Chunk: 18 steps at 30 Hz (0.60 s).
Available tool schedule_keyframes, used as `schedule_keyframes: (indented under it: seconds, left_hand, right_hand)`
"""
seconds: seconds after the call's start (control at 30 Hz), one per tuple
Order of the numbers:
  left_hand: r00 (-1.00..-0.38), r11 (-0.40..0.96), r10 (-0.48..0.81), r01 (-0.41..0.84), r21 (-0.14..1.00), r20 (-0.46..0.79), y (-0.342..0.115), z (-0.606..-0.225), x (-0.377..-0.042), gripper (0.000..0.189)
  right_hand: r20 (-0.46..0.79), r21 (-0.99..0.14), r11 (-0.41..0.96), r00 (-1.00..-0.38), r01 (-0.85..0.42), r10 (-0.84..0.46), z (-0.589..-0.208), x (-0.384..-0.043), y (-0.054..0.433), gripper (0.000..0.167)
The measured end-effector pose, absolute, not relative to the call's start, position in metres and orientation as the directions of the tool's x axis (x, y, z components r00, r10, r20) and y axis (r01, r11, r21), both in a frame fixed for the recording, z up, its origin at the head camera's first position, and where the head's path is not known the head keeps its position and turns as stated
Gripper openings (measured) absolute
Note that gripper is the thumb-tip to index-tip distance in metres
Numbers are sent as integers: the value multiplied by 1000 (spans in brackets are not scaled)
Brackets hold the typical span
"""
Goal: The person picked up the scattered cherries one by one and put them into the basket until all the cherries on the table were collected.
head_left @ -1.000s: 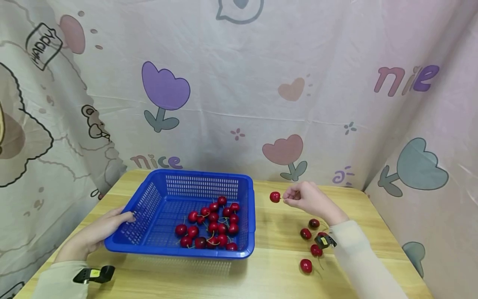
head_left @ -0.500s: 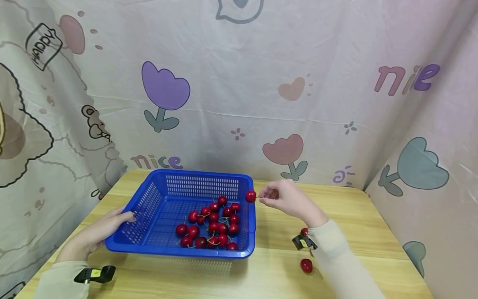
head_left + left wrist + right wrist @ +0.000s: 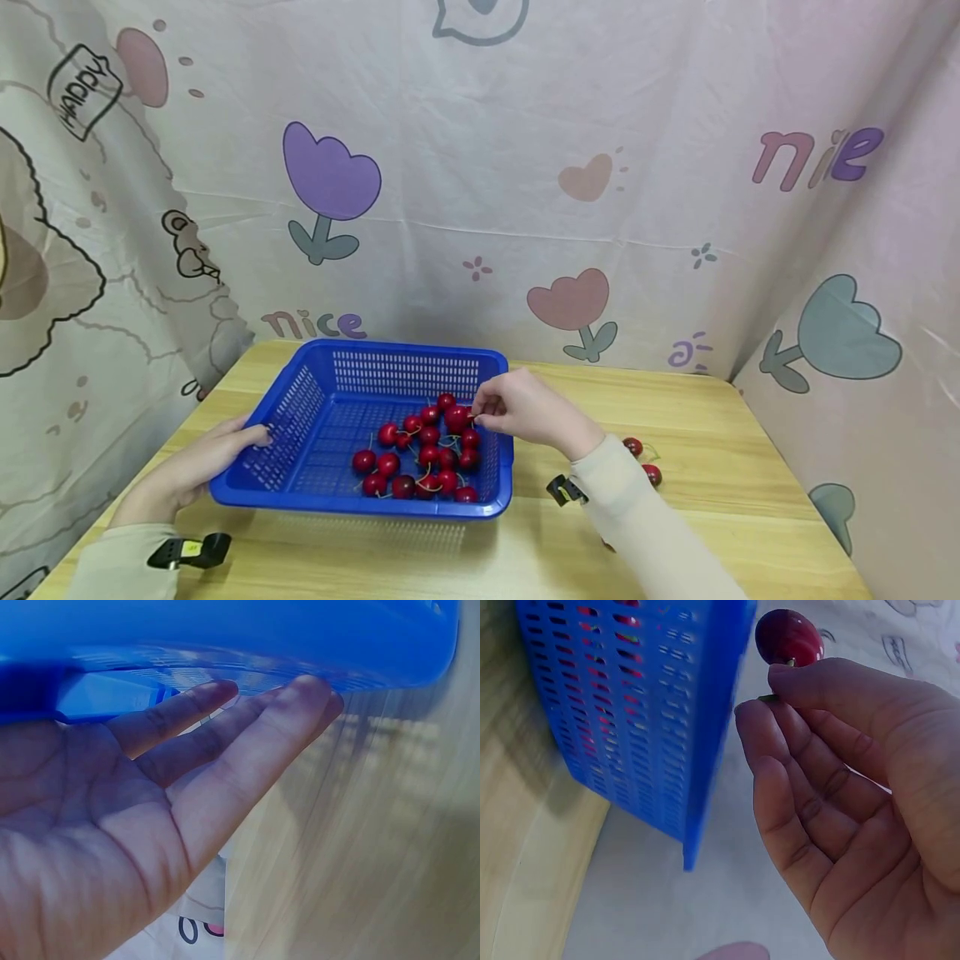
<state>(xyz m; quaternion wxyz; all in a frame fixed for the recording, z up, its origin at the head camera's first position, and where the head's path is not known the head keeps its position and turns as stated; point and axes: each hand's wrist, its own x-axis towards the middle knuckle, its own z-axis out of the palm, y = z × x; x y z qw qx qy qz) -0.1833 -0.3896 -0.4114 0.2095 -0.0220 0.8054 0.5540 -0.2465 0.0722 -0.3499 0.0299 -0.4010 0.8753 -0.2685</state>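
Note:
A blue plastic basket (image 3: 300,497) with slotted walls has red cherries (image 3: 428,456) gathered in its right half. My left hand (image 3: 206,461) holds its left side, thumb over the rim; in the left wrist view the fingers (image 3: 247,757) of that hand reach under the basket. Over the right rim, my right hand (image 3: 525,407) pinches a cherry (image 3: 787,636) by its stem between thumb and forefinger. That cherry overlaps the pile in the head view; in the right wrist view it hangs beyond the basket's rim (image 3: 720,735).
To the right on the wooden table (image 3: 712,442), loose cherries (image 3: 651,475) lie partly hidden behind my right sleeve (image 3: 637,508). A patterned curtain (image 3: 480,167) hangs behind the table and along both sides. Each wrist wears a small black camera (image 3: 566,490).
My right hand has carried the cherry leftward from above the table to over the basket's right side. The left hand and the basket have stayed in place.

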Motion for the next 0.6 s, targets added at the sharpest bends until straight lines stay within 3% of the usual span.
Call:
schedule_keyframes:
  seconds: [0.27, 0.6]
  left_hand:
    - [-912, 388, 208, -255, 886, -354, -390, -411, -183, 74]
    - [-911, 389, 200, -264, 883, -360, -388, -410, -182, 74]
  right_hand:
    - [118, -428, 539, -637, -725, -762, -355, -249, 55, 9]
    - [11, -368, 591, -639, -718, -769, -356, -244, 39, 7]
